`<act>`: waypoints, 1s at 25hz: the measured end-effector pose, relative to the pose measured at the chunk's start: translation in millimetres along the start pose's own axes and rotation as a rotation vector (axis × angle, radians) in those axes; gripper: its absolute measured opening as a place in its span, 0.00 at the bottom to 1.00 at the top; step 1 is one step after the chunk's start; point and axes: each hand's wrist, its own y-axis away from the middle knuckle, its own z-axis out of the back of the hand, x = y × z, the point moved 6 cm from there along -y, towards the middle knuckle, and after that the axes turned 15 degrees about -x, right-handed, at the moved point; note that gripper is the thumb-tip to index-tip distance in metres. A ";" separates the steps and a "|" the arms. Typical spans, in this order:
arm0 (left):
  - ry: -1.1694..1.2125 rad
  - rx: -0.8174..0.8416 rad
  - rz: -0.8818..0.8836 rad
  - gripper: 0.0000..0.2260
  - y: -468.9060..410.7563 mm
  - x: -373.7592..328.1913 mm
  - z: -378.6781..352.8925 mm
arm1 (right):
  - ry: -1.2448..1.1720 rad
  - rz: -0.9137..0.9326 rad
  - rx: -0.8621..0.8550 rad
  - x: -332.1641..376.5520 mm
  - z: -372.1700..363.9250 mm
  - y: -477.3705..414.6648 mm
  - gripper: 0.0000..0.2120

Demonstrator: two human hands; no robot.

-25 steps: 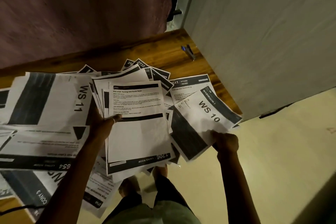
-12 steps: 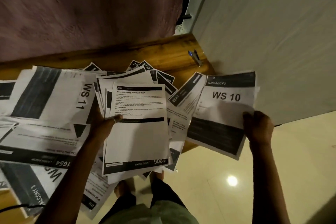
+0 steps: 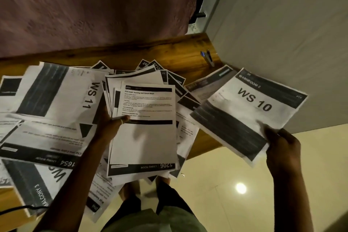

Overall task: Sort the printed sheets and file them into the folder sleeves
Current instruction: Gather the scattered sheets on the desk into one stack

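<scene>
WS 10 sheet (image 3: 250, 107): turned since half a second ago, its heading now sloping down to the right; held up off the wooden table (image 3: 169, 51), past its right end.
Right hand (image 3: 282, 149): fingers curled on that sheet's lower corner, pinching it.
Left hand (image 3: 111, 126): thumb on top of a fanned stack (image 3: 145, 137), fingers beneath, gripping it over the table's near edge.
Loose sheets (image 3: 47, 137): scattered over the table, WS 11 sheet (image 3: 56, 94) at left.
Blue-tipped object (image 3: 207, 58): on bare wood by the wall; too small to identify.
</scene>
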 end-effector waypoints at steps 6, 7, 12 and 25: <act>0.061 -0.005 0.099 0.35 3.5 9.0 4.3 | -0.005 0.030 0.202 -25.9 -69.8 54.6 0.12; 0.060 -0.014 0.141 0.34 3.7 4.2 3.5 | 0.010 0.035 0.237 -41.8 -85.1 70.1 0.11; 0.243 0.001 0.258 0.15 -7.1 19.4 13.7 | 0.061 -0.098 0.358 -135.7 -139.6 146.3 0.07; 0.095 0.103 0.188 0.16 -6.5 12.6 14.7 | 0.454 0.292 0.494 -87.4 -94.8 140.9 0.04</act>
